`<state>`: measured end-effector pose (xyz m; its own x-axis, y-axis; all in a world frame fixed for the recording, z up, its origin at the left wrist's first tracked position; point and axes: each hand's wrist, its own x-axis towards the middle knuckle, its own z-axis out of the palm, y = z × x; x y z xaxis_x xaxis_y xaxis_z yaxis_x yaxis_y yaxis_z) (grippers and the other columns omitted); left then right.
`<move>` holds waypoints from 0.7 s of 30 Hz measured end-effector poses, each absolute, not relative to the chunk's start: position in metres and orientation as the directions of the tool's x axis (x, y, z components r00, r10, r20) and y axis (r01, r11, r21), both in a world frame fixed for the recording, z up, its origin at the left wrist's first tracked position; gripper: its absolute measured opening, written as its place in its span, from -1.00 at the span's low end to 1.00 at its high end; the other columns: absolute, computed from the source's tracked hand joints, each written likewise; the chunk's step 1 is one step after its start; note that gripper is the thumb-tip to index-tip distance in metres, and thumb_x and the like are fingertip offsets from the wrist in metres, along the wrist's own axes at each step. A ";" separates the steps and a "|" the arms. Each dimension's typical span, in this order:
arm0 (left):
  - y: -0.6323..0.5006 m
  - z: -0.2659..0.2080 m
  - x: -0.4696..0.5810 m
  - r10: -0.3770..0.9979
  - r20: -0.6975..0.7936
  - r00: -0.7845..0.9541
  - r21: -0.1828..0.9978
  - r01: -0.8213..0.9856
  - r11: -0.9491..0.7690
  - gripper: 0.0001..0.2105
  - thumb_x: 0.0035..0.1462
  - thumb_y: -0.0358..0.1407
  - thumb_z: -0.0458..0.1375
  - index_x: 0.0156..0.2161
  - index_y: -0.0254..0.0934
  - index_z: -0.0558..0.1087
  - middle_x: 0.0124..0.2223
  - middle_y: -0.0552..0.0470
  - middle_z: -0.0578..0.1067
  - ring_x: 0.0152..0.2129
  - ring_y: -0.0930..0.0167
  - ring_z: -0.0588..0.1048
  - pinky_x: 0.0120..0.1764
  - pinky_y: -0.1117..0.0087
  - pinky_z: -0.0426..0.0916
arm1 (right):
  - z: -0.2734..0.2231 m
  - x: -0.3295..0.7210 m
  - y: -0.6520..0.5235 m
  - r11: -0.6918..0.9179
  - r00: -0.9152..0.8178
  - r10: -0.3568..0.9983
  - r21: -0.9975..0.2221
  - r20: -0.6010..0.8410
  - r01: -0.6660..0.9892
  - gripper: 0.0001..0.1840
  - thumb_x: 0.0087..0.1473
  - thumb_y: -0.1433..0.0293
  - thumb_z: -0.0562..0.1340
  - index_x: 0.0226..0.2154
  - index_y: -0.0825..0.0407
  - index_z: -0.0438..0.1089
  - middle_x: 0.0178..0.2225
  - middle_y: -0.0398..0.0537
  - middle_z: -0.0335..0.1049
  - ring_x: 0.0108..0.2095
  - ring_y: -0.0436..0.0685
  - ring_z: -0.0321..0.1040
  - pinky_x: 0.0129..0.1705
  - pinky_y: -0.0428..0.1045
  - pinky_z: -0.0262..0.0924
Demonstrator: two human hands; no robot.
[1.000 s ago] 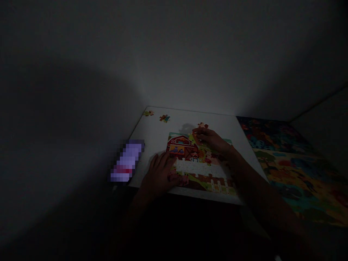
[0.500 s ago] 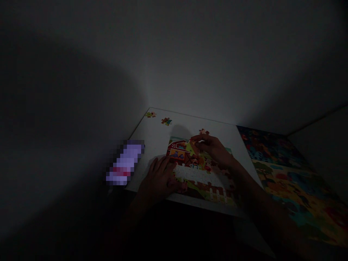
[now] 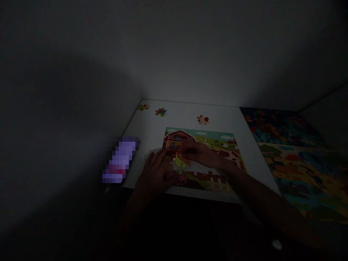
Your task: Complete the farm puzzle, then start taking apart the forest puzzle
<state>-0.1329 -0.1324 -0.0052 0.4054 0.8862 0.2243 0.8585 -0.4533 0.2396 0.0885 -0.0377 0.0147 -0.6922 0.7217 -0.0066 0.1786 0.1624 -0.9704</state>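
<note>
A farm jigsaw puzzle [image 3: 217, 139] with a red barn lies on the white table [image 3: 179, 117], with a pale gap across its lower middle. My right hand [image 3: 199, 152] is over the puzzle, its fingers closed on a yellow-green puzzle piece [image 3: 181, 160] at the left end of that gap. Whether the piece sits flat cannot be made out. My left hand [image 3: 156, 168] lies flat with its fingers spread, covering the puzzle's lower left edge. The right hand and forearm hide part of the puzzle's middle.
Loose puzzle pieces lie toward the back: a cream-and-brown piece [image 3: 203, 119], a multicoloured piece [image 3: 161, 112] and green-and-pink bits [image 3: 143, 107] in the corner. A blurred lit phone [image 3: 121, 159] is at the left edge. Colourful picture sheets [image 3: 299, 163] cover the right side. Walls rise behind and left.
My right hand has brought the puzzle piece from above the barn down toward the gap, near my left hand. My left hand stays at the puzzle's edge. The view has shifted slightly.
</note>
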 end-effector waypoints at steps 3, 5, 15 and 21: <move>-0.132 -0.005 -0.133 0.883 0.229 0.409 0.239 0.856 -0.459 -0.50 0.24 -0.13 0.10 0.23 -0.28 0.28 0.30 -0.19 0.27 0.27 0.16 0.18 0.28 -0.07 0.06 | 0.016 0.090 -0.039 0.136 -0.685 0.729 -0.979 -0.006 0.154 -0.83 0.11 0.34 0.27 -0.21 0.04 0.45 -0.23 -0.08 0.49 -0.22 0.09 0.40 -0.07 0.09 0.27; -0.132 -0.004 -0.133 0.885 0.232 0.404 0.247 0.855 -0.455 -0.55 0.25 -0.17 0.07 0.20 -0.28 0.30 0.29 -0.19 0.28 0.27 0.17 0.19 0.28 -0.05 0.07 | 0.018 0.090 -0.040 0.135 -0.686 0.728 -0.978 -0.010 0.158 -0.84 0.11 0.37 0.27 -0.21 0.04 0.44 -0.26 -0.09 0.48 -0.24 0.07 0.39 -0.10 0.07 0.28; -0.131 -0.001 -0.132 0.906 0.220 0.361 0.318 0.852 -0.417 -0.52 0.24 -0.21 0.09 0.23 -0.29 0.25 0.26 -0.15 0.33 0.23 0.21 0.26 0.29 0.00 0.08 | 0.022 0.087 -0.043 0.104 -0.707 0.707 -0.987 -0.011 0.119 -0.88 0.08 0.37 0.28 -0.28 0.04 0.40 -0.33 -0.14 0.42 -0.34 0.01 0.33 -0.19 -0.01 0.27; -0.131 -0.002 -0.134 0.903 0.247 0.352 0.366 0.829 -0.424 -0.55 0.27 -0.20 0.07 0.22 -0.23 0.26 0.24 -0.11 0.37 0.20 0.25 0.31 0.27 0.04 0.15 | 0.022 0.085 -0.046 0.041 -0.740 0.672 -0.998 -0.006 0.046 -0.89 0.06 0.41 0.27 -0.30 0.03 0.34 -0.37 -0.18 0.37 -0.36 -0.01 0.31 -0.20 -0.02 0.27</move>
